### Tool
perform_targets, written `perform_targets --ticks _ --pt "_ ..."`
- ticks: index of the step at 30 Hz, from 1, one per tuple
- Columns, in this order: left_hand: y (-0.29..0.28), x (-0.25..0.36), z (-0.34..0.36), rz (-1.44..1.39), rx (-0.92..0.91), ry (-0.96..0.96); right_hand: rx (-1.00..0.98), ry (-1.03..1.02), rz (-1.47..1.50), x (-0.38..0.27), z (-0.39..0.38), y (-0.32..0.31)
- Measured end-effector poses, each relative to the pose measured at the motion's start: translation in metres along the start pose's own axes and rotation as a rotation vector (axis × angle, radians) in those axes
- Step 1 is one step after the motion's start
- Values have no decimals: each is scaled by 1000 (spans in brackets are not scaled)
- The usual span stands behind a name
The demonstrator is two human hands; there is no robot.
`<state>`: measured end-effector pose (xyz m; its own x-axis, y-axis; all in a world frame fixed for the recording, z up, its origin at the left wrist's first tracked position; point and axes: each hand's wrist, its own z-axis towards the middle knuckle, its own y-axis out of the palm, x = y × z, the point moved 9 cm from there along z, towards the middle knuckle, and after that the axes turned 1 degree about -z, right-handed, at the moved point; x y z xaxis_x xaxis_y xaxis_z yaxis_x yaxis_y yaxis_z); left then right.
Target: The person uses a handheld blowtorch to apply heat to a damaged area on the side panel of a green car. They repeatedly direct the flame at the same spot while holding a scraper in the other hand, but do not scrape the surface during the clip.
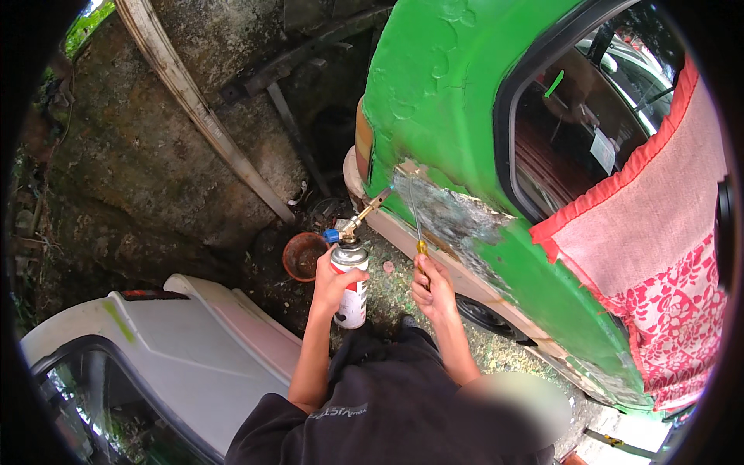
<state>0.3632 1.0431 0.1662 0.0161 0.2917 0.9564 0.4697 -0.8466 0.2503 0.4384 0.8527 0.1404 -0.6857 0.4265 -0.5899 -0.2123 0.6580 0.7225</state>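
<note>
My left hand (333,280) is wrapped round a gas canister (353,302) with a blow torch head (358,222) on top, brass with a blue knob. The torch nozzle points up and right, close to the bodywork of a green car (442,116). In my right hand (434,288) is a screwdriver (421,246) with a yellow handle, its long shaft reaching up to the car's panel. Around the shaft's end, the paint is scorched and stripped, leaving a grey, blistered patch (449,213).
A pink and red patterned cloth (620,256) hangs over the car's side by the window (581,116). At lower left stands a white car (194,333). A terracotta pot (304,257) sits on the ground behind the canister. A long beam (194,105) leans at the upper left.
</note>
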Motion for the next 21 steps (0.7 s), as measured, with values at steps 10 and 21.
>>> perform_targets --ticks 10,21 --pt "5 -3 4 -3 -17 -13 24 0 -44 -3 -1 -3" --pt "9 2 6 -8 19 -8 45 22 -87 -11 -1 0"
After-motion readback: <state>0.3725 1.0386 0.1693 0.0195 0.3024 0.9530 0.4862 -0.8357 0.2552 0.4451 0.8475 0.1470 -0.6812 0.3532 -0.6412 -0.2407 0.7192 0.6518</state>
